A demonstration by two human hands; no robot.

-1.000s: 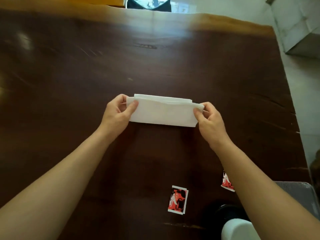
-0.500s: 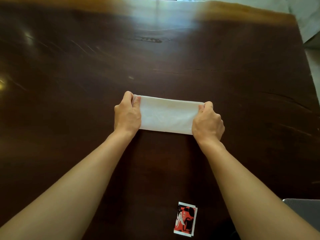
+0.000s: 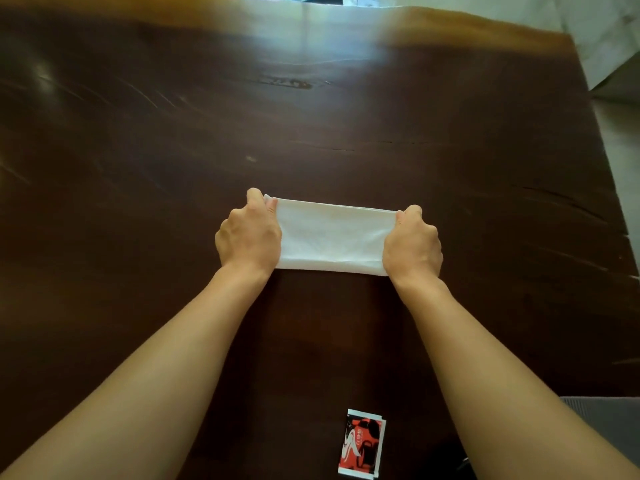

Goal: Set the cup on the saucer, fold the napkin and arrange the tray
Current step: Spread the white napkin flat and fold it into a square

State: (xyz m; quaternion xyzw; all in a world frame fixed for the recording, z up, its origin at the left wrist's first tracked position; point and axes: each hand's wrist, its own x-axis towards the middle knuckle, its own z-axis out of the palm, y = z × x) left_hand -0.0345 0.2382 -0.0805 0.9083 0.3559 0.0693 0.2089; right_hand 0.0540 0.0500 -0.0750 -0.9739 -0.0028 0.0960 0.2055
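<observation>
Folded white paper napkin [image 3: 332, 237] flat on dark brown wooden tabletop [image 3: 450, 168]. Left hand [image 3: 250, 237], right hand [image 3: 412, 245] each closed in grip on napkin end. Red packet [image 3: 362, 443] nearer, apart.

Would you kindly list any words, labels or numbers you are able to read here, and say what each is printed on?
Sachet: red, black and white print with small lettering, too blurred to read.
Napkin: plain white, no text.
Table: no text.
Nothing else legible.
</observation>
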